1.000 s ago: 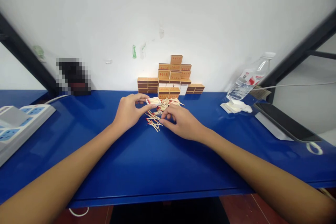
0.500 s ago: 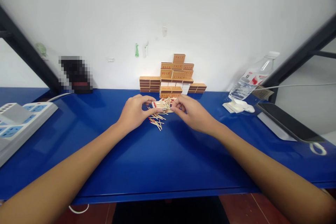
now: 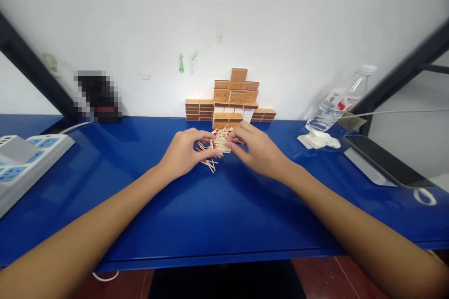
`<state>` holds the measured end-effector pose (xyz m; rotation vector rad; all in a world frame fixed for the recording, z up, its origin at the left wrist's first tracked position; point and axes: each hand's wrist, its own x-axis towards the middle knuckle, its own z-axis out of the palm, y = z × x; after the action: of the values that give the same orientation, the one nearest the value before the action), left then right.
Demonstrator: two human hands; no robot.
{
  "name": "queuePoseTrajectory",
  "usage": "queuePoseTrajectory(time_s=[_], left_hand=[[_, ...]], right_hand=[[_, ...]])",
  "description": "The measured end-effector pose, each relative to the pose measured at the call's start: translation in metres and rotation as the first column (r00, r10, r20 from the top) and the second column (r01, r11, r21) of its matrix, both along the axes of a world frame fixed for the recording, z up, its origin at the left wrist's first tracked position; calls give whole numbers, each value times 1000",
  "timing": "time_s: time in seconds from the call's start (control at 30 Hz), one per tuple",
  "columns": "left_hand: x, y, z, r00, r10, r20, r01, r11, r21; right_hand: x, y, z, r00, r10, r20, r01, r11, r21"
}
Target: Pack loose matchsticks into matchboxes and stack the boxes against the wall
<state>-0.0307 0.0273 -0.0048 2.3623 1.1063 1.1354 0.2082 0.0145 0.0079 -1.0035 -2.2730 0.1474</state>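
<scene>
A small white matchbox tray (image 3: 226,151) filled with red-tipped matchsticks is gripped between the thumb and fingers of my left hand (image 3: 180,154). At its right end my right hand (image 3: 257,149) is closed in a pinch, fingertips over the pale ends of the matches; what sits between them is too small to make out. Loose matchsticks (image 3: 210,165) lie scattered on the blue table under and left of the tray, with more behind it. Just beyond, stacked brown matchboxes (image 3: 237,98) rise in steps against the wall.
A white power strip (image 3: 52,149) lies at the left, with a dark pixelated object (image 3: 101,98) behind it. To the right are a tilted water bottle (image 3: 338,100), a white adapter-like item (image 3: 317,140) and a dark phone (image 3: 389,161). The blue table (image 3: 217,224) ends in front of me.
The tray and my left hand have shifted slightly right, bringing the tray up to my right fingertips. The view has tilted a little; the matchbox stack stands as before.
</scene>
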Motion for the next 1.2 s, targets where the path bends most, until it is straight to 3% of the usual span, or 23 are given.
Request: queuePoseTrajectory(time_s=[0.2,0.57,0.73,0.87,1.03,1.2], left_hand=[[3,-4,1,996,-86,-32,86,996,-1],[4,-3,-2,997,-74,-12,74,997,-11],[-2,4,-2,995,39,94,-38,999,-12],[-6,10,0,975,156,156,-159,987,5],[-6,10,1,973,195,126,-201,979,32],[-6,11,-1,977,186,100,-191,981,42]], right_hand=[[-8,-4,-3,999,48,0,-48,999,-7],[-3,-3,0,997,43,58,-42,999,-23],[-9,-9,2,997,0,-78,5,998,63],[-22,-17,-6,998,-53,-36,50,996,-75],[-37,-23,-21,987,-121,110,142,968,-205],[-36,-17,-23,985,-50,166,89,968,-236]])
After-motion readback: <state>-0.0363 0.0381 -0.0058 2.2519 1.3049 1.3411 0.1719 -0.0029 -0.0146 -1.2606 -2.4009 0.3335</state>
